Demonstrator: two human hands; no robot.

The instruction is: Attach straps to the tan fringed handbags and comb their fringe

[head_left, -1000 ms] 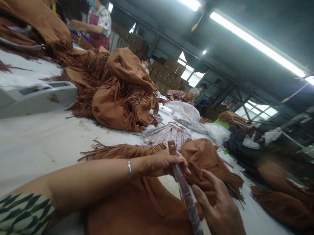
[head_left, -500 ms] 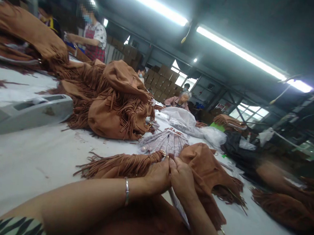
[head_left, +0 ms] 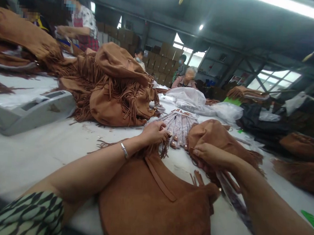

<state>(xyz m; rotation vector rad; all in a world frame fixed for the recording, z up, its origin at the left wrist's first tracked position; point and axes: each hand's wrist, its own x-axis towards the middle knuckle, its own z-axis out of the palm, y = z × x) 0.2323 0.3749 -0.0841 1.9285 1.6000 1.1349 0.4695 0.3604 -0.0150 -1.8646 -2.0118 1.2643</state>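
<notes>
A brown suede bag [head_left: 156, 203] with fringe lies in front of me, a flat strip running down its side. My left hand [head_left: 153, 133] is closed at the bag's upper fringed end, fingers pinched beside a small metal ring [head_left: 169, 133]. My right hand [head_left: 206, 155] is apart from it on the right, fingers curled against a second brown fringed bag [head_left: 212, 134]. Below that hand hangs a plastic-wrapped strap [head_left: 233, 196]; its upper end is hidden by the hand. Between and beyond my hands, several plastic-wrapped straps [head_left: 182, 124] lie fanned out.
A grey tape dispenser [head_left: 36, 111] stands at the left, by a heap of brown fringed bags [head_left: 117, 100]. Clear plastic [head_left: 185, 98] lies farther back on the white table [head_left: 48, 167]. More bags [head_left: 300, 174] lie at the right. Other people work behind, near stacked cartons [head_left: 156, 63].
My hands, together before, are now apart: the left is slightly left and higher, the right has moved right with the wrapped strap. The bag in front shows more fully. The view has shifted.
</notes>
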